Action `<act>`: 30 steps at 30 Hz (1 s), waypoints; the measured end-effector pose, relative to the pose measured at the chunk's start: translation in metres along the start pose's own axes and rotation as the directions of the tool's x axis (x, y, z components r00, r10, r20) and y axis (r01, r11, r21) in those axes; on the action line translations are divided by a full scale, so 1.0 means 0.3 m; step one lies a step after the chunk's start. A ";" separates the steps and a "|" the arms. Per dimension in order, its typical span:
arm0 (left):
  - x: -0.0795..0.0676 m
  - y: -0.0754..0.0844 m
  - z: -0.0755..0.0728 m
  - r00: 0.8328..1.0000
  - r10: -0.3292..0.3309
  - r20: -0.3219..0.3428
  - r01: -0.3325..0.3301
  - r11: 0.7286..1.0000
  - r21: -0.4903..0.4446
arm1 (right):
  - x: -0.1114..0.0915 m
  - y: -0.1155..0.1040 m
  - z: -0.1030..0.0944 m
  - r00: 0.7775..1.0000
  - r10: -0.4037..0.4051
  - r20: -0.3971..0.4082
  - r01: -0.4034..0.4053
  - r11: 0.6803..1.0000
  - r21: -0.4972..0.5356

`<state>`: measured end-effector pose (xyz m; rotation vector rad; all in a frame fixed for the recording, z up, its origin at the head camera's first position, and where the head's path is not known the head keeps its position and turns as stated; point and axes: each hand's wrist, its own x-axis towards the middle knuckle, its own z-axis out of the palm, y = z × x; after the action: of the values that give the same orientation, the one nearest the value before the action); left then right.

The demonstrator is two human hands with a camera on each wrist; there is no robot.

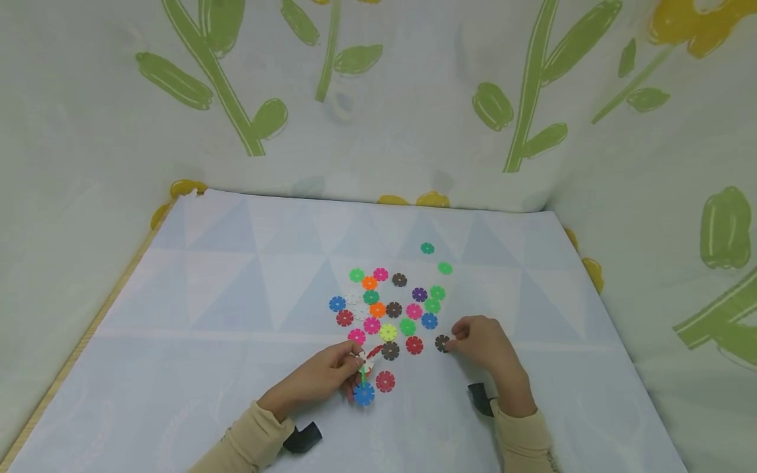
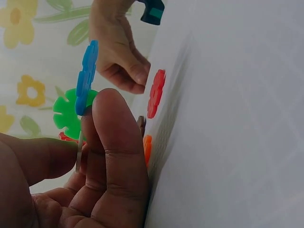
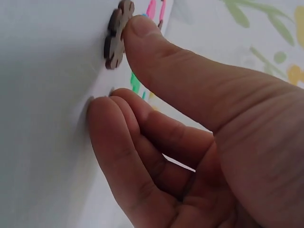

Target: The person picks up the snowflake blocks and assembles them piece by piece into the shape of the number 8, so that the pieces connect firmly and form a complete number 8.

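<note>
My left hand pinches a small cluster of joined plastic snowflake discs between thumb and fingers. A blue disc and a green disc stick out of this cluster, and a white disc shows edge-on at the thumb. Red pieces of it lie partly behind the fingers. On the right, the thumb of my right hand touches a dark brown snowflake disc at the near right of the scattered discs. The other fingers of that hand are bent loosely, apart from the disc, with fingertips at the table surface.
Several loose snowflake discs lie spread beyond the hands, among them a yellow disc, a purple disc and a red disc. Another red disc lies beside the cluster. A patterned curtain hangs behind the table.
</note>
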<state>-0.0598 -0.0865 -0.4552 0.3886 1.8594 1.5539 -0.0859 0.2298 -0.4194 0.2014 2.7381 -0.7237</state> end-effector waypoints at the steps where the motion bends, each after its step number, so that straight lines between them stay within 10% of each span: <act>1: 0.000 -0.001 0.000 1.000 0.002 0.000 -0.002 1.000 0.001 | -0.001 -0.003 0.003 1.000 -0.001 -0.004 0.001 1.000 -0.004; 30: 0.005 -0.001 -0.006 1.000 -0.014 -0.007 0.015 0.998 0.054 | -0.007 -0.047 0.015 0.998 -0.020 0.067 0.018 1.000 0.025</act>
<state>-0.0619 -0.0871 -0.4558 0.3939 1.9079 1.4999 -0.0857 0.2151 -0.4160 0.1536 2.6724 -0.7559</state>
